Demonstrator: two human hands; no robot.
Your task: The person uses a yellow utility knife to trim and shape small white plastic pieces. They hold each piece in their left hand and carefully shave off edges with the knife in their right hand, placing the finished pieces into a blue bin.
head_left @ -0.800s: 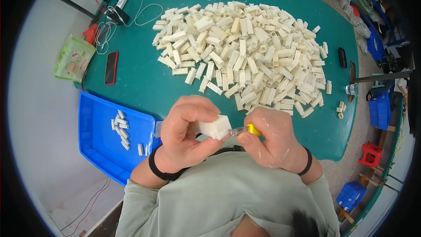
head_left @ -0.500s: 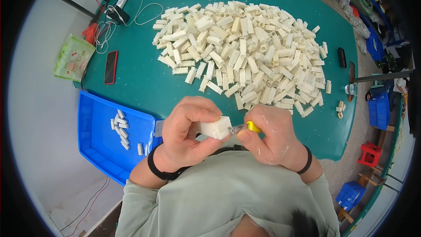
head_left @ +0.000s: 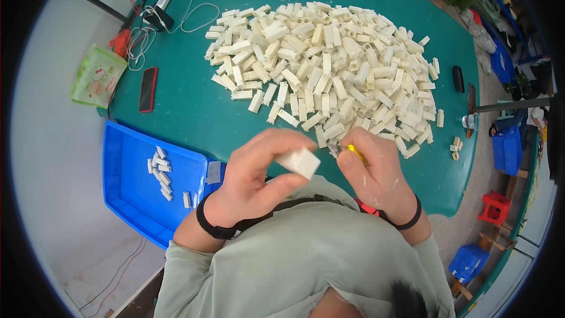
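My left hand [head_left: 259, 174] pinches a small white rectangular block [head_left: 300, 162] between thumb and fingers, close to my chest. Right beside it, my right hand [head_left: 376, 176] grips a small tool with a yellow handle [head_left: 355, 152], its tip pointing at the block. Both wrists wear black bands. Just beyond the hands lies a large heap of white blocks [head_left: 329, 70] on the green table [head_left: 194, 106].
A blue tray [head_left: 129, 194] at my left holds several white blocks [head_left: 160, 172]. A red-edged phone [head_left: 148, 89], a green pouch [head_left: 97, 76], a power strip with cables [head_left: 159, 6] lie far left. Blue crates and a red stool [head_left: 495, 207] stand on the floor at right.
The hands stay together near my chest; the block in my left hand has turned slightly against the tool. Nothing else moved.
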